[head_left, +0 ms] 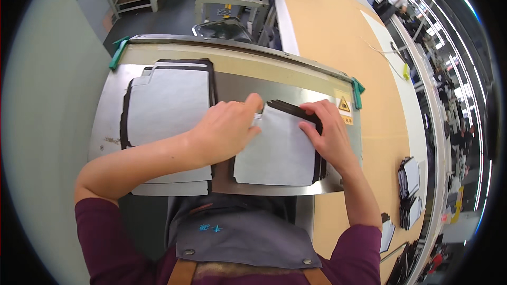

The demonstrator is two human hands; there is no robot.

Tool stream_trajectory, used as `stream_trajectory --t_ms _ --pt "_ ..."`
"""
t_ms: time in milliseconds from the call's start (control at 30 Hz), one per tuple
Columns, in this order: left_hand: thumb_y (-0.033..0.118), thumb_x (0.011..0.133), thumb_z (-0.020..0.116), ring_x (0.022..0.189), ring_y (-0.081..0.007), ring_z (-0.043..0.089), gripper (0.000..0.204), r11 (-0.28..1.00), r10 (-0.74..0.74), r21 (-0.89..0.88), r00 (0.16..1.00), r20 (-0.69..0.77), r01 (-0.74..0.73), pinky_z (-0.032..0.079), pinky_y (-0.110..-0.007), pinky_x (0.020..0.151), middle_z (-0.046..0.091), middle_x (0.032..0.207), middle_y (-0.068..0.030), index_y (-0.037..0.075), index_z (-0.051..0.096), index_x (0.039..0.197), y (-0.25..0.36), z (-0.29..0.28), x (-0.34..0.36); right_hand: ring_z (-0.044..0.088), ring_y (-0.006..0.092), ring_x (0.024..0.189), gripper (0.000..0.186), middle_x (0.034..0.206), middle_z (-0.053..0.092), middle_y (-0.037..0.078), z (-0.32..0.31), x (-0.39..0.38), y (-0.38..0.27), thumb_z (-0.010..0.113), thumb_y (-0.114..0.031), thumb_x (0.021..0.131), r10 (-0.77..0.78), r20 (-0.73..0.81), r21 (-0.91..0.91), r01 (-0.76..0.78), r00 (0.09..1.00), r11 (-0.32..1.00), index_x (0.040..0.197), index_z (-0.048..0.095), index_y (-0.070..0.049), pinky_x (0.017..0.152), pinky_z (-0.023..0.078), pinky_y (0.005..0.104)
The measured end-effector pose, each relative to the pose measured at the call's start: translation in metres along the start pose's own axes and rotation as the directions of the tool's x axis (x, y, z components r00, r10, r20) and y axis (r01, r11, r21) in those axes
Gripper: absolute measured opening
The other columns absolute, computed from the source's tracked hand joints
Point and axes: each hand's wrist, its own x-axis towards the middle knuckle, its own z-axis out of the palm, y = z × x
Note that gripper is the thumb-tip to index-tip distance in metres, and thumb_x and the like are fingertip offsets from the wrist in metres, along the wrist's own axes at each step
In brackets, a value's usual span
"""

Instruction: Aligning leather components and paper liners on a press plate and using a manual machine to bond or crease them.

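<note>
A stack of cut fabric pieces [277,150], pale on top with dark layered edges, lies on the right part of a metal-topped work board [223,171]. My left hand [224,126] is at the stack's upper left edge, index finger and thumb apart, other fingers partly hidden. A small white strip [257,117] shows between them. With the thumb over the pale face and the fingers at the dark edge, my right hand [327,129] grips the stack's upper right corner. A larger pile of similar pieces [169,105] lies to the left, partly under my left forearm.
Green clamps [119,53] [358,92] sit at the board's far corners, near a yellow warning label [344,106]. A long tan table [383,142] runs along the right, bearing more stacked pieces [410,177]. Beyond the board stand a black stool [224,29] and a metal frame [232,0].
</note>
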Motion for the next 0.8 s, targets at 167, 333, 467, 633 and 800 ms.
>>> stream_trajectory --t_ms 167,333,467,633,800 --pt "0.021 0.084 0.071 0.102 -0.0333 0.059 0.028 0.940 -0.014 0.338 0.997 -0.072 0.038 0.048 -0.042 0.087 0.060 0.106 -0.0122 0.006 0.057 0.102 -0.013 -0.047 0.002 0.055 0.0338 0.111 0.037 0.120 0.060 0.013 -0.005 0.002 -0.011 0.072 -0.010 0.081 -0.145 -0.148 -0.132 0.126 0.978 0.983 0.116 0.062 -0.005 0.097 0.043 0.0406" --pt "0.019 0.086 0.068 0.110 -0.0295 0.054 0.025 0.945 -0.100 0.303 0.991 -0.093 0.124 0.041 -0.039 0.098 0.058 0.103 -0.0114 0.004 0.058 0.102 -0.081 -0.078 0.007 0.062 0.0227 0.105 0.032 0.116 0.065 0.010 0.007 0.056 -0.041 0.069 -0.010 0.086 -0.092 0.052 0.293 0.073 0.994 0.953 0.117 0.063 -0.004 0.086 0.050 0.0337" --pt "0.019 0.086 0.068 0.109 -0.0292 0.053 0.025 0.958 -0.137 0.251 0.990 -0.030 0.140 0.042 -0.039 0.097 0.057 0.104 -0.0114 0.003 0.058 0.103 -0.083 -0.086 0.012 0.065 0.0138 0.094 0.037 0.109 0.069 0.006 0.049 0.102 -0.065 0.069 -0.012 0.088 -0.087 0.209 0.501 -0.031 0.974 0.865 0.123 0.061 -0.004 0.081 0.051 0.0287" --pt "0.027 0.084 0.072 0.108 -0.0333 0.055 0.034 0.975 -0.086 0.198 0.992 -0.093 0.103 0.044 -0.041 0.094 0.062 0.102 -0.0164 0.000 0.062 0.102 -0.085 -0.090 0.011 0.063 0.0116 0.086 0.053 0.102 0.067 0.006 0.070 0.116 -0.084 0.074 -0.017 0.085 -0.115 0.248 0.513 -0.030 0.962 0.858 0.132 0.053 -0.002 0.079 0.051 0.0268" --pt "0.022 0.083 0.074 0.095 -0.0293 0.059 0.033 0.993 -0.097 0.063 0.995 0.026 0.095 0.048 -0.038 0.083 0.065 0.101 -0.0149 -0.001 0.064 0.104 -0.065 -0.114 0.023 0.059 0.0065 0.078 0.030 0.091 0.065 -0.001 0.077 0.118 -0.073 0.074 -0.018 0.087 -0.060 0.188 0.703 -0.092 0.980 0.706 0.111 0.063 -0.004 0.071 0.048 0.0238"
